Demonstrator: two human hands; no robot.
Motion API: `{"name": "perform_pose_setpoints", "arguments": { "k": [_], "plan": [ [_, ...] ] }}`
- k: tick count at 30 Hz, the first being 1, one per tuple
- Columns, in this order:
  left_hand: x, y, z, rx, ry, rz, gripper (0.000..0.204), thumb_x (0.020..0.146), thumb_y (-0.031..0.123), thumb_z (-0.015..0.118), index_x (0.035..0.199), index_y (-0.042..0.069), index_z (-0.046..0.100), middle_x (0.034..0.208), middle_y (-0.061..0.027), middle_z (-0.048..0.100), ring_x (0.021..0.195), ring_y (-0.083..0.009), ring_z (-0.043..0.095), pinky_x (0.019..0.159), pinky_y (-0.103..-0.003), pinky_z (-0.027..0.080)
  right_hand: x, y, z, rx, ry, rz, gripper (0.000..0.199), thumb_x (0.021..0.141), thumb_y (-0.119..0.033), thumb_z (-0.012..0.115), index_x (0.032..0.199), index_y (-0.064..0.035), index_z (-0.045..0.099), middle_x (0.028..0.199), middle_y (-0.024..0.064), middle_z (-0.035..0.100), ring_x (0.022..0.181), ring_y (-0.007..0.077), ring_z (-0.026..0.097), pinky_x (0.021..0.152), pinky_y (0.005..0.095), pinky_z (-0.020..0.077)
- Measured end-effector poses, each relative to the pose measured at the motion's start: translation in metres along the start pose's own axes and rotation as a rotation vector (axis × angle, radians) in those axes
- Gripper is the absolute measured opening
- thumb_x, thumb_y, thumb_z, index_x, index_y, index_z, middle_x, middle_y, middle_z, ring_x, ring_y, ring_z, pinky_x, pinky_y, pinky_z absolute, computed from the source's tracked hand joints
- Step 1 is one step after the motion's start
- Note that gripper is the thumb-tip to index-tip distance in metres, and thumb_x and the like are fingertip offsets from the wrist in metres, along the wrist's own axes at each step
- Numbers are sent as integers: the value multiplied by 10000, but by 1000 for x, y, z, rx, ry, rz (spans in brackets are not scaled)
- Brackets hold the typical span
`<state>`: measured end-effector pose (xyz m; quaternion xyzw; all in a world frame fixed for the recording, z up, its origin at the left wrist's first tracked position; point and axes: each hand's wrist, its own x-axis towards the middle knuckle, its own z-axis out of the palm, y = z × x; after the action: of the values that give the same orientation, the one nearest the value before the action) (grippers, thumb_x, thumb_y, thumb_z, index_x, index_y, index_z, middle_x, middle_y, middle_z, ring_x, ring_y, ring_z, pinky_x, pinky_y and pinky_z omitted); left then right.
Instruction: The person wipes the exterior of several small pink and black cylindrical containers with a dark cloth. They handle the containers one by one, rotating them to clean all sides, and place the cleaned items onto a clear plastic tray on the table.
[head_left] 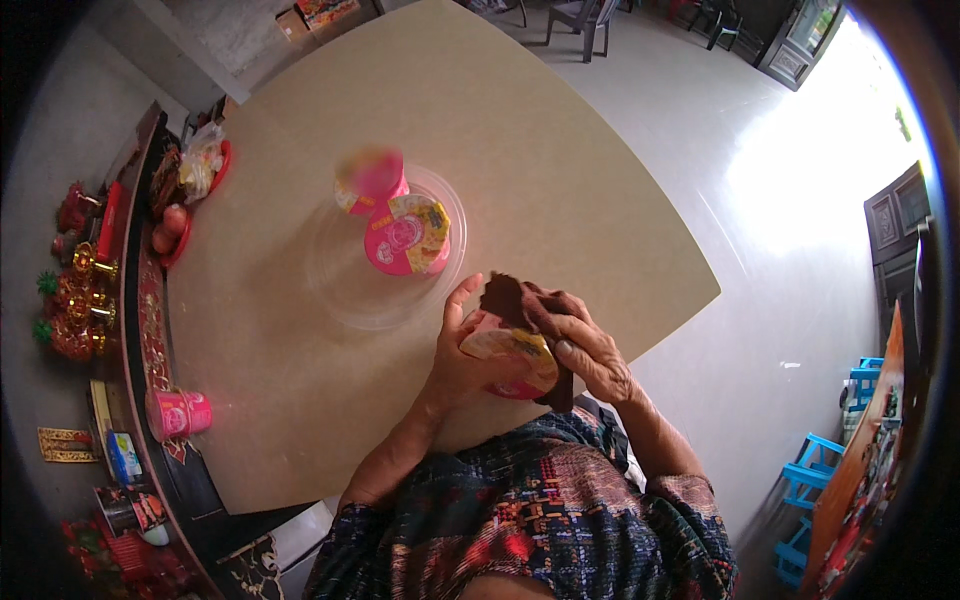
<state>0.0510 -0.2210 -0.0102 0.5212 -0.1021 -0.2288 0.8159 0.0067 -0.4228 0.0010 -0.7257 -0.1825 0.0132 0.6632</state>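
Note:
Close to my body, over the near edge of the table, my left hand [455,368] grips a pink instant noodle cup [535,355] from its left side. The cup is tilted, with its printed pink-and-yellow lid partly showing. My right hand [595,352] is closed on a dark brown cloth [505,298], which it presses against the cup's far and right sides. Part of the cloth hangs below the right hand. Farther off, a similar pink cup [405,240] stands on a clear round tray [345,312], touching another pink cup [370,185] whose top looks blurred.
Another pink cup [180,413] is at the left edge of the beige table [560,190]. Along the left runs a dark shelf with red plates of fruit [170,228], a plastic bag [203,165] and gold ornaments [95,300]. Blue stools [812,470] stand on the floor at right.

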Motion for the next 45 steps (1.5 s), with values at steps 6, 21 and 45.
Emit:
{"name": "perform_pose_setpoints", "arguments": {
  "k": [6, 21, 45],
  "plan": [
    [-1, 0, -1, -208, 74, -175, 696, 820, 13, 672, 1412, 75, 312, 1230, -104, 548, 1116, -186, 559, 942, -353, 493, -25, 14, 31, -271, 239, -113, 444, 916, -155, 509, 1347, -56, 464, 1433, 185, 366, 1337, 386, 292, 1112, 467, 227],
    [0, 2, 21, -308, 277, 20, 474, 919, 175, 604, 1333, 59, 406, 1219, -64, 524, 1085, -175, 547, 935, -339, 480, 21, 25, 45, 528, 366, 101, 841, 876, -437, 593, 1481, -67, 139, 1439, 149, 326, 1260, 237, 397, 1042, 352, 337],
    [-6, 38, 34, -14, 96, 49, 754, 869, 213, 676, 1457, 75, 225, 1367, -87, 410, 1255, -192, 430, 1047, -339, 377, 73, -18, -16, 252, -68, -84, 549, 896, -376, 540, 1308, -15, 511, 1316, 206, 537, 1231, 355, 504, 1040, 414, 384]
  ]
}}
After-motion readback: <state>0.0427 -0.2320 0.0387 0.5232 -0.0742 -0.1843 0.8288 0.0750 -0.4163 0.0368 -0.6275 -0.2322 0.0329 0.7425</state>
